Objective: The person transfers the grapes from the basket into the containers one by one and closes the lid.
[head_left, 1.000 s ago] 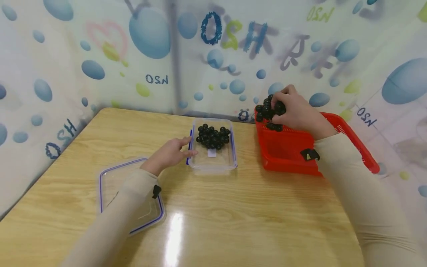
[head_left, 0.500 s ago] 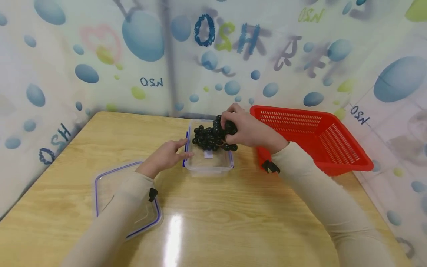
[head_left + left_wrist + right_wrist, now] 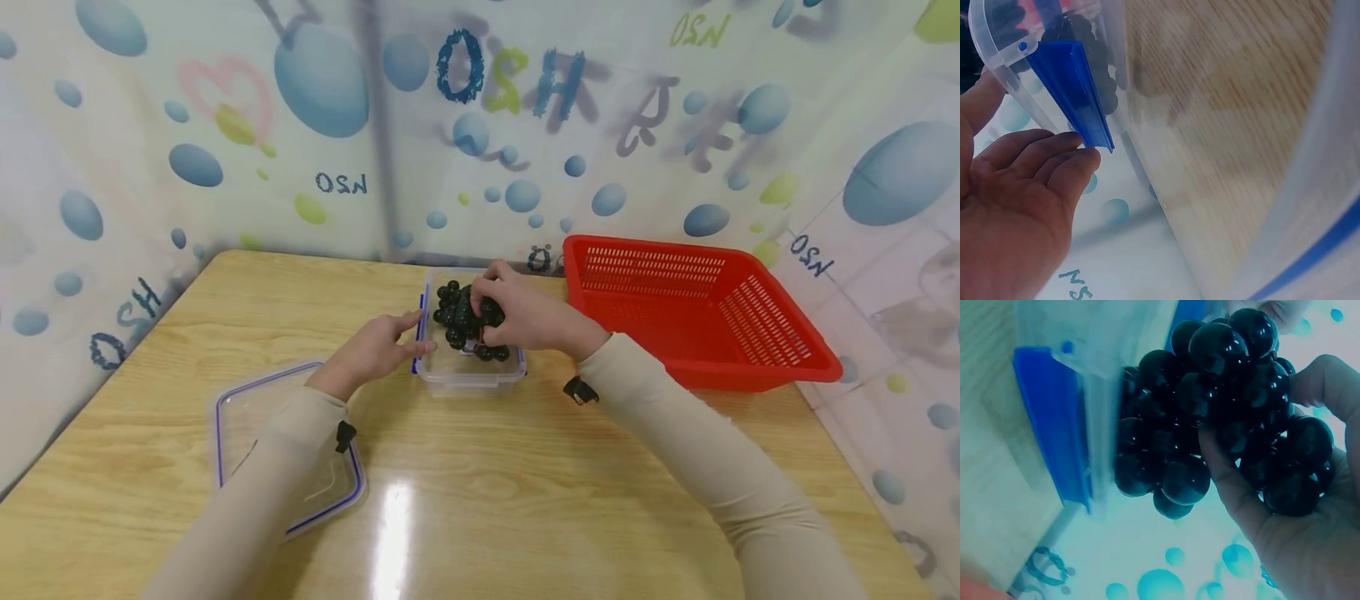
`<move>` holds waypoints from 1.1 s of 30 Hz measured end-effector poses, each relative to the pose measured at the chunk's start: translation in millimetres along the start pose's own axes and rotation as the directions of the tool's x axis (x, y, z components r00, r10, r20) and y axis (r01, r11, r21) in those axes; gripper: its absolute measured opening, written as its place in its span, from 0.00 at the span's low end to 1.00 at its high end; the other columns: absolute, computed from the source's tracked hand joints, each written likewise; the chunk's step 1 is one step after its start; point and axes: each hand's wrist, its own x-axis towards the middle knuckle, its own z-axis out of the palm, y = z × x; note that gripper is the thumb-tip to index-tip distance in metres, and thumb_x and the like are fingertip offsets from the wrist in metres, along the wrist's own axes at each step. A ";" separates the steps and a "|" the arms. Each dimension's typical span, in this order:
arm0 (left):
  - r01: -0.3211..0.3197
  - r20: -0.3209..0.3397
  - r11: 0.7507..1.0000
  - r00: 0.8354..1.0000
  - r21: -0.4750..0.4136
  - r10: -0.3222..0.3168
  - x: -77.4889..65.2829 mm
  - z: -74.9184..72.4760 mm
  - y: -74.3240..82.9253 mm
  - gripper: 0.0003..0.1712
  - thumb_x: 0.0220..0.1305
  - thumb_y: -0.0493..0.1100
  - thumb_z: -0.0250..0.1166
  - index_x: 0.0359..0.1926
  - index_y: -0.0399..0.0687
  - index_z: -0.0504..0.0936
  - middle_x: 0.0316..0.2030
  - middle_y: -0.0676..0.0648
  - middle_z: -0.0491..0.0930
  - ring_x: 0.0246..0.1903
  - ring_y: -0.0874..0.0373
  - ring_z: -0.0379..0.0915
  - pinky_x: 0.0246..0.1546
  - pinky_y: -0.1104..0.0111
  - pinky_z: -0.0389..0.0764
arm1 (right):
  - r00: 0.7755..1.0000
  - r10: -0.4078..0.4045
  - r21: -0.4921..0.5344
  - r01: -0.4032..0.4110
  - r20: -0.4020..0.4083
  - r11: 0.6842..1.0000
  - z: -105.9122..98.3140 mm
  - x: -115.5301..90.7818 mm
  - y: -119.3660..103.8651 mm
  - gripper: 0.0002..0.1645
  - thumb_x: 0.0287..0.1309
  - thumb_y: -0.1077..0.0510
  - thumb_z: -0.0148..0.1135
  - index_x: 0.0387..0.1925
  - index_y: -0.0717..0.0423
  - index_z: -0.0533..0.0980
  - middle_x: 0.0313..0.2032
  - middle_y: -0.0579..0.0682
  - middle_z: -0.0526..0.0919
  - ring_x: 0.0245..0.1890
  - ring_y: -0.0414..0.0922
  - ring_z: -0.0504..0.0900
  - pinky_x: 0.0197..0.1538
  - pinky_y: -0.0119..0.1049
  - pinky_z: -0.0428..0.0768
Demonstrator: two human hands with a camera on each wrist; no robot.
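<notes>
Over a clear plastic food container (image 3: 471,382), my right hand (image 3: 536,318) grips a bunch of dark, glossy grapes (image 3: 1229,394) between thumb and fingers. Several of its grapes hang down inside the rim. Another dark bunch (image 3: 448,293) lies in the container, partly hidden by the held one. My left hand (image 3: 366,354) is at the container's left side with its fingers extended. In the left wrist view its fingertips are right at the hanging blue latch (image 3: 1072,90), and the thumb is up by the rim.
A red slotted basket (image 3: 652,321) stands at the right, against the patterned wall covering. The clear lid with a blue seal (image 3: 358,479) lies on the wooden table (image 3: 525,500) at the left, partly under my left forearm.
My right hand has carried the grapes leftward from over the red basket to the container and lowered them in. My left hand has stayed by the container's side.
</notes>
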 end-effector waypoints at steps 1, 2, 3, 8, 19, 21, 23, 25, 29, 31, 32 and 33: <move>0.004 0.000 1.000 1.000 -0.001 -0.004 -0.3 -0.3 0.2 0.42 0.71 0.56 0.59 0.75 0.39 0.55 0.71 0.35 0.55 0.66 0.34 0.56 0.65 0.47 0.61 | 1.000 0.001 0.010 -0.001 -0.005 1.000 2.8 1.3 0.4 0.11 0.56 0.62 0.67 0.38 0.49 0.73 0.53 0.51 0.63 0.44 0.50 0.75 0.49 0.40 0.79; 0.005 -0.001 1.000 1.000 -0.001 -0.005 -0.3 -0.5 0.3 0.42 0.71 0.55 0.59 0.75 0.39 0.55 0.71 0.35 0.55 0.66 0.34 0.56 0.65 0.47 0.61 | 1.000 0.003 0.016 -0.003 -0.007 1.000 5.5 2.4 0.4 0.11 0.56 0.62 0.67 0.38 0.49 0.73 0.52 0.51 0.63 0.45 0.50 0.74 0.50 0.41 0.78; 0.004 -0.002 1.000 1.000 0.000 -0.004 -0.5 -0.6 0.3 0.41 0.71 0.55 0.60 0.75 0.39 0.55 0.71 0.35 0.55 0.66 0.35 0.56 0.65 0.47 0.61 | 1.000 0.004 0.017 -0.004 -0.013 1.000 8.0 3.4 0.4 0.12 0.56 0.62 0.67 0.38 0.49 0.73 0.52 0.51 0.63 0.46 0.50 0.74 0.51 0.41 0.78; -0.015 -0.017 1.000 1.000 0.006 0.015 -0.6 -2.0 0.0 0.40 0.71 0.54 0.60 0.74 0.39 0.56 0.71 0.35 0.56 0.66 0.35 0.57 0.65 0.48 0.60 | 0.998 0.004 0.001 -0.004 -0.058 1.000 16.8 7.0 -1.0 0.12 0.55 0.61 0.68 0.38 0.49 0.73 0.52 0.51 0.63 0.49 0.49 0.71 0.54 0.42 0.76; -0.022 -0.010 1.000 1.000 0.009 0.023 -2.0 -1.3 -1.4 0.42 0.71 0.55 0.60 0.74 0.38 0.56 0.71 0.34 0.56 0.66 0.34 0.57 0.64 0.47 0.62 | 0.997 0.037 0.044 -0.034 -0.066 0.998 37.7 4.3 6.3 0.13 0.57 0.59 0.69 0.40 0.47 0.73 0.55 0.52 0.62 0.51 0.51 0.70 0.56 0.43 0.76; -0.025 -0.008 1.000 1.000 0.006 0.025 -2.4 -1.0 -1.8 0.42 0.71 0.56 0.60 0.74 0.38 0.56 0.71 0.34 0.56 0.66 0.34 0.57 0.64 0.47 0.62 | 0.997 0.041 0.049 -0.038 -0.068 0.998 40.8 3.8 7.6 0.13 0.57 0.59 0.69 0.40 0.46 0.73 0.55 0.52 0.62 0.50 0.51 0.70 0.56 0.44 0.76; -0.030 -0.005 1.000 1.000 0.002 0.030 -2.7 -1.3 -1.9 0.42 0.71 0.56 0.60 0.74 0.38 0.56 0.71 0.35 0.56 0.65 0.34 0.58 0.64 0.47 0.62 | 0.997 0.041 0.051 -0.038 -0.067 0.998 42.8 3.2 8.6 0.13 0.57 0.59 0.69 0.40 0.46 0.73 0.55 0.52 0.62 0.50 0.51 0.71 0.55 0.43 0.76; -0.037 -0.004 0.999 0.999 0.000 0.037 -2.8 -1.9 -2.0 0.42 0.71 0.56 0.60 0.74 0.38 0.55 0.71 0.35 0.56 0.65 0.34 0.59 0.63 0.46 0.63 | 0.997 0.038 0.049 -0.035 -0.066 0.998 44.3 2.9 9.5 0.14 0.57 0.58 0.70 0.40 0.47 0.72 0.54 0.52 0.62 0.49 0.51 0.71 0.55 0.43 0.76; -0.042 -0.003 0.999 0.999 0.004 0.042 -3.0 -2.7 -2.7 0.42 0.71 0.56 0.60 0.74 0.38 0.56 0.69 0.32 0.60 0.59 0.38 0.68 0.59 0.47 0.69 | 0.997 0.038 0.054 -0.035 -0.060 0.998 45.7 2.3 10.2 0.18 0.58 0.57 0.70 0.46 0.48 0.72 0.53 0.52 0.62 0.48 0.51 0.72 0.55 0.43 0.76; -0.039 -0.001 0.999 0.999 0.001 0.039 -3.4 -2.8 -2.7 0.41 0.70 0.56 0.60 0.74 0.39 0.56 0.67 0.31 0.62 0.54 0.40 0.70 0.56 0.48 0.71 | 0.997 0.048 0.057 -0.044 -0.057 0.997 45.9 1.8 10.5 0.25 0.57 0.57 0.71 0.53 0.48 0.71 0.54 0.52 0.62 0.49 0.51 0.73 0.57 0.44 0.76; -0.036 0.003 0.999 0.999 -0.003 0.036 -3.5 -2.9 -2.8 0.42 0.70 0.56 0.60 0.74 0.39 0.56 0.67 0.31 0.63 0.53 0.40 0.70 0.56 0.48 0.71 | 0.997 0.049 0.056 -0.046 -0.054 0.997 45.8 1.4 10.5 0.29 0.57 0.56 0.71 0.58 0.47 0.69 0.55 0.53 0.63 0.49 0.51 0.74 0.58 0.45 0.75; -0.030 0.006 0.999 1.000 -0.010 0.030 -3.8 -2.9 -2.7 0.42 0.70 0.56 0.60 0.74 0.39 0.56 0.67 0.31 0.63 0.53 0.40 0.70 0.56 0.48 0.71 | 0.997 0.048 0.052 -0.045 -0.053 0.998 45.7 1.1 10.7 0.33 0.57 0.56 0.72 0.62 0.47 0.68 0.56 0.53 0.63 0.50 0.51 0.73 0.59 0.46 0.75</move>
